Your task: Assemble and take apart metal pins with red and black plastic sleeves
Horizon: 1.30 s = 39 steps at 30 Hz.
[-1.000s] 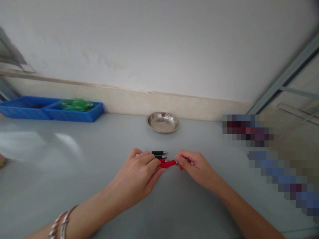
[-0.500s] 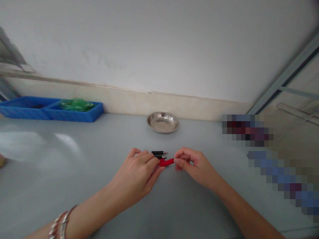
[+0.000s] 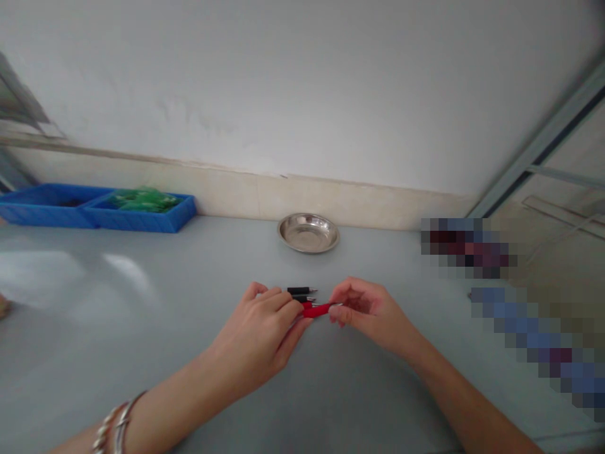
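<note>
A red pen lies between my two hands, its tip end toward the right. My left hand is closed around its rear part, which the fingers hide. The thumb and fingers of my right hand pinch the pen at its silvery tip. Just beyond lie black pens and another red pen, side by side on the table, with their tips to the right. My left fingers cover their other ends, and whether they touch them I cannot tell.
A round metal dish stands behind the pens near the wall. Blue trays sit at the back left, one holding green plastic-looking pieces. A blurred-out patch covers the right end of the grey table.
My right fingers have shifted slightly at the red pen's front end, and a silvery tip now shows there. My left hand has stayed nearly still.
</note>
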Each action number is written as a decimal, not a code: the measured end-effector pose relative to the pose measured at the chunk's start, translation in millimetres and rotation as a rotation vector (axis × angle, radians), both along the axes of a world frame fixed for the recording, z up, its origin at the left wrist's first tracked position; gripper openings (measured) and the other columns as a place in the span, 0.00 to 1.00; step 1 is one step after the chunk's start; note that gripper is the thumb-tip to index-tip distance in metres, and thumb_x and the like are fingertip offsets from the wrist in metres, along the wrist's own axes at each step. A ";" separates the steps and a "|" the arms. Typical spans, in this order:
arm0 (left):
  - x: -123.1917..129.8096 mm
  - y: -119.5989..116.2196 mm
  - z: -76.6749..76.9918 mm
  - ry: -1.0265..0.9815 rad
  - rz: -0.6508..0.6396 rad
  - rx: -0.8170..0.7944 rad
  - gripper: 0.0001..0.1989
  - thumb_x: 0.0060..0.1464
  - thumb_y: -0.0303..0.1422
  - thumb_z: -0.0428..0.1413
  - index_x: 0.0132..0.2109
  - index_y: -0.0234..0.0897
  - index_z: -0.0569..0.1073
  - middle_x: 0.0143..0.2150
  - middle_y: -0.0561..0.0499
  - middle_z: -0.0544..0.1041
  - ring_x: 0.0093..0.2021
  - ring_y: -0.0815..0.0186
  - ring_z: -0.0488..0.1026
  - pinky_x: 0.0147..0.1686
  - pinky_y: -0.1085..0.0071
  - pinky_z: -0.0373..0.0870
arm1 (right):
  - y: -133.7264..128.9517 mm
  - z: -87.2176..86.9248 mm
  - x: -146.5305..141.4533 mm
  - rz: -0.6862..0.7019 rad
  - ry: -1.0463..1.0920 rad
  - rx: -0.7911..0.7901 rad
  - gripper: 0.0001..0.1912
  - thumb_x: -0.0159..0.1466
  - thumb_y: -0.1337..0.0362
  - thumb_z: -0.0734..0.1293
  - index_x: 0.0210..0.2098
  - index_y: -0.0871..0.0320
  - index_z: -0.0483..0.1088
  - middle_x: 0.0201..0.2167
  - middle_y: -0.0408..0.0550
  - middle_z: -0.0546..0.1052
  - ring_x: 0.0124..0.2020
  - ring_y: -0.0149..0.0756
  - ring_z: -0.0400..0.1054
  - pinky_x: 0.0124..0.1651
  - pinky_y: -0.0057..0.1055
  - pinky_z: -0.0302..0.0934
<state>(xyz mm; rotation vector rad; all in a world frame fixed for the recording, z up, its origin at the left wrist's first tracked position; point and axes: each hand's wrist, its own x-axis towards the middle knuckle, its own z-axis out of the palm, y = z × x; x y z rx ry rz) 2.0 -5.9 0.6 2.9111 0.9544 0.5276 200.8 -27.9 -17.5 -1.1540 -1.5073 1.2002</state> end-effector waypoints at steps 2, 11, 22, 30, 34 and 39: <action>-0.4 -0.3 -0.3 0.002 -0.009 0.003 0.13 0.61 0.32 0.45 0.34 0.35 0.72 0.29 0.50 0.74 0.31 0.64 0.68 0.35 0.65 0.58 | -0.3 0.5 -0.5 0.005 0.018 -0.006 0.08 0.56 0.60 0.67 0.28 0.59 0.66 0.21 0.41 0.70 0.23 0.27 0.63 0.28 0.26 0.57; -0.1 0.0 -0.6 0.001 -0.012 -0.019 0.13 0.60 0.32 0.45 0.34 0.35 0.72 0.30 0.50 0.74 0.31 0.63 0.69 0.35 0.64 0.59 | 1.8 -1.0 -0.8 -0.038 -0.097 0.067 0.04 0.57 0.65 0.65 0.28 0.59 0.66 0.23 0.40 0.68 0.25 0.27 0.59 0.28 0.25 0.53; 0.9 -1.3 3.5 -0.007 -0.029 -0.006 0.14 0.61 0.31 0.43 0.34 0.35 0.72 0.28 0.50 0.74 0.29 0.64 0.69 0.33 0.65 0.60 | -0.2 4.2 0.9 -0.041 -0.132 0.109 0.04 0.55 0.64 0.65 0.28 0.58 0.66 0.24 0.41 0.67 0.26 0.28 0.59 0.28 0.25 0.54; 1.0 -2.7 3.7 0.005 -0.028 -0.031 0.14 0.61 0.31 0.43 0.34 0.35 0.72 0.28 0.49 0.73 0.30 0.64 0.69 0.35 0.65 0.60 | 1.1 0.0 1.1 -0.017 -0.052 0.048 0.10 0.57 0.59 0.66 0.26 0.59 0.64 0.22 0.40 0.65 0.23 0.26 0.56 0.25 0.24 0.52; 0.9 -3.7 3.5 0.003 -0.042 -0.036 0.14 0.61 0.31 0.43 0.34 0.35 0.72 0.28 0.49 0.73 0.30 0.64 0.68 0.35 0.65 0.60 | 1.7 -1.8 0.5 -0.013 -0.006 0.064 0.09 0.57 0.60 0.65 0.29 0.58 0.62 0.24 0.41 0.66 0.25 0.27 0.60 0.28 0.24 0.55; 0.5 -3.1 2.9 0.001 -0.040 -0.024 0.13 0.61 0.31 0.43 0.36 0.35 0.72 0.29 0.49 0.73 0.30 0.64 0.69 0.35 0.65 0.61 | 1.1 -0.6 0.6 -0.008 -0.032 0.099 0.05 0.57 0.64 0.65 0.30 0.58 0.63 0.27 0.42 0.67 0.29 0.28 0.61 0.30 0.24 0.57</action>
